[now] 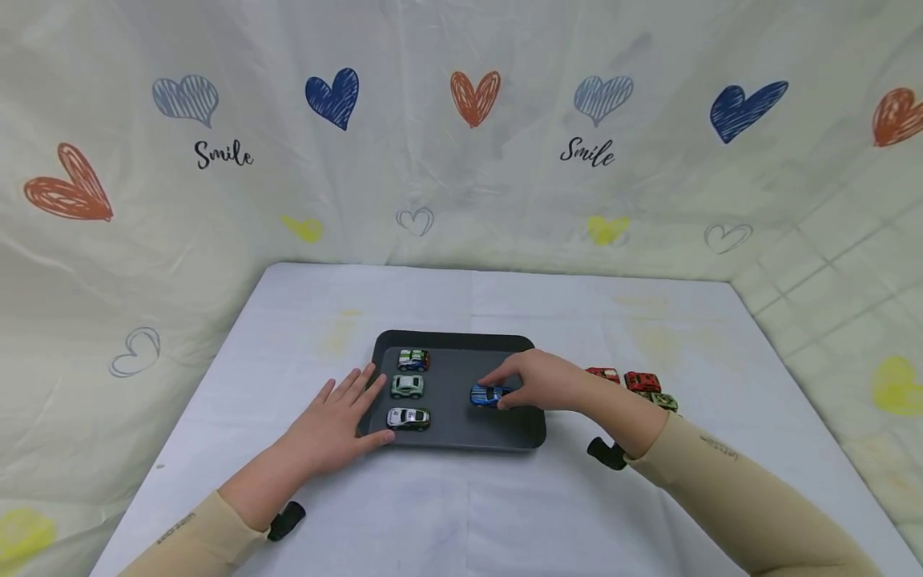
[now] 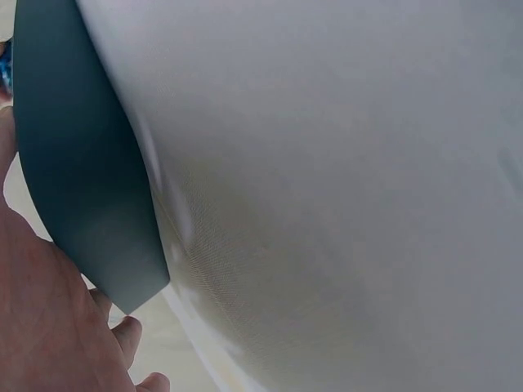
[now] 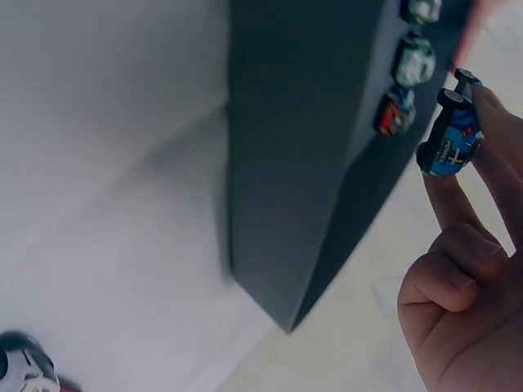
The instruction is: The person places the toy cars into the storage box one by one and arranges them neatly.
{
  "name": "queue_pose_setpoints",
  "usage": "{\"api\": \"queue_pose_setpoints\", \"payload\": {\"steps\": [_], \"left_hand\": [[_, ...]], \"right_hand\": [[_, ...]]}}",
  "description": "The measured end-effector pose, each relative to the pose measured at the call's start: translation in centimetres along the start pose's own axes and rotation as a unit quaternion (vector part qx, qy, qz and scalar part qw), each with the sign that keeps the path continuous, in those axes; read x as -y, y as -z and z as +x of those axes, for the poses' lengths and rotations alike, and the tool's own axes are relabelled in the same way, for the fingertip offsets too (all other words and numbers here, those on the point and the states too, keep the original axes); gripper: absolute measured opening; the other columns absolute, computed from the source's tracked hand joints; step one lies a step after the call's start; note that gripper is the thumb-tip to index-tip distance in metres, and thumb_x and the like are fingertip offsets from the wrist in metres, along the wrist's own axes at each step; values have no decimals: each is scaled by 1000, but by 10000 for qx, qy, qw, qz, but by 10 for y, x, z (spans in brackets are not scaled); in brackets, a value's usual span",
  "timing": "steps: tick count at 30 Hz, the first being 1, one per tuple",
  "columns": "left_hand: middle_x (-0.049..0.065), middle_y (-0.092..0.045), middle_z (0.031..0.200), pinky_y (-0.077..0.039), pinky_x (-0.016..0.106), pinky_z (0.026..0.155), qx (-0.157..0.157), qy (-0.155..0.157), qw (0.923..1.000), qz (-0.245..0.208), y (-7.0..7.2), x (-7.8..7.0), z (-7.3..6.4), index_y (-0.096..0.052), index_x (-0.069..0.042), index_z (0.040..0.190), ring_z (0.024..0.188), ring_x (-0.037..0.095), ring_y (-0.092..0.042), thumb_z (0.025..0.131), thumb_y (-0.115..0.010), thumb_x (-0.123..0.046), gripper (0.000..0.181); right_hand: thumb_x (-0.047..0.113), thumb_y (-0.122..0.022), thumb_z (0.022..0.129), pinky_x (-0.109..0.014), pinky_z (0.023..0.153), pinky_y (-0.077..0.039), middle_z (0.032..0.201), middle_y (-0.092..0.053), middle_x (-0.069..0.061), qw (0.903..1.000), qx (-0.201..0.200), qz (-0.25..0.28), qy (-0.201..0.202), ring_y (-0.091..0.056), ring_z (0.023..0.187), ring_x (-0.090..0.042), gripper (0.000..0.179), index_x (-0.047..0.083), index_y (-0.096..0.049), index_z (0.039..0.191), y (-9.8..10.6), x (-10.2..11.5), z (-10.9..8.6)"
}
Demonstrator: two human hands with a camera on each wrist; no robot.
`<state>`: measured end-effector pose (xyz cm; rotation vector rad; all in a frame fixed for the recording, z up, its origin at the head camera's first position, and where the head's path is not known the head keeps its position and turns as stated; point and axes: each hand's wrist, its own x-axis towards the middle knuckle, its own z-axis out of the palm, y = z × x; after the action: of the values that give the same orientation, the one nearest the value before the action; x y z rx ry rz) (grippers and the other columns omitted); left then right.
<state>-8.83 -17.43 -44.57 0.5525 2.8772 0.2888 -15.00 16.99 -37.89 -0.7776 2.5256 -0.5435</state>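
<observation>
Between thumb and fingers, my right hand [image 1: 542,380] pinches a blue striped toy car [image 1: 486,395] over the right half of a dark grey tray [image 1: 461,437]. In the right wrist view the blue toy car [image 3: 454,135] is tilted, its wheels showing. My left hand [image 1: 328,429] rests spread, its fingers at the tray's left edge. Inside the tray on the left stand a multicoloured toy car [image 1: 414,360], a pale green toy car [image 1: 407,386] and a white toy car [image 1: 409,418], one below another.
Right of the tray, partly behind my right forearm, sit a red toy car [image 1: 602,373], a second red toy car [image 1: 642,381] and a green patterned toy car [image 1: 659,400]. A white cloth [image 1: 404,513] covers the table. A curtain printed with hearts [image 1: 461,176] hangs behind.
</observation>
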Motion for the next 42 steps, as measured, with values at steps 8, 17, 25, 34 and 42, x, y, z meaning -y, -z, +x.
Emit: {"api": "queue_pose_setpoints", "payload": {"steps": [8,17,25,34,42], "left_hand": [[8,-13,166,-13,57,119,44,7,10000,73,4,-3,-1,-23,-15,159,151,32,-15,89,-52,-72,95],[7,-12,166,-12,57,120,14,7,10000,85,3,-4,0,-22,-16,160,151,32,-14,89,-52,-72,94],[8,-12,166,-12,57,120,29,11,9999,125,3,-3,0,-22,-16,160,151,32,-14,90,-53,-70,94],[8,-13,166,-13,57,120,45,39,9999,110,4,-4,0,-23,-16,159,151,32,-15,89,-52,-71,94],[8,-13,166,-13,57,119,11,41,9999,92,3,-4,0,-24,-15,159,151,32,-15,89,-53,-71,94]], "right_hand": [[26,-79,86,-36,94,-51,118,-69,6,9983,191,-542,109,-61,112,-13,36,30,-73,122,-24,16,18],[29,-78,87,-34,94,-51,117,-69,6,9928,484,-1041,355,-61,112,-11,38,30,-72,124,-43,20,31],[30,-79,87,-33,93,-52,118,-67,6,9894,454,-1284,497,-61,110,-11,41,30,-70,127,-47,21,39],[34,-78,87,-34,95,-52,122,-66,6,9878,400,-1374,610,-61,112,-11,44,31,-68,129,-49,22,39],[36,-78,86,-35,96,-51,121,-66,6,9883,325,-1283,753,-61,111,-11,45,29,-68,130,-46,23,40]]}}
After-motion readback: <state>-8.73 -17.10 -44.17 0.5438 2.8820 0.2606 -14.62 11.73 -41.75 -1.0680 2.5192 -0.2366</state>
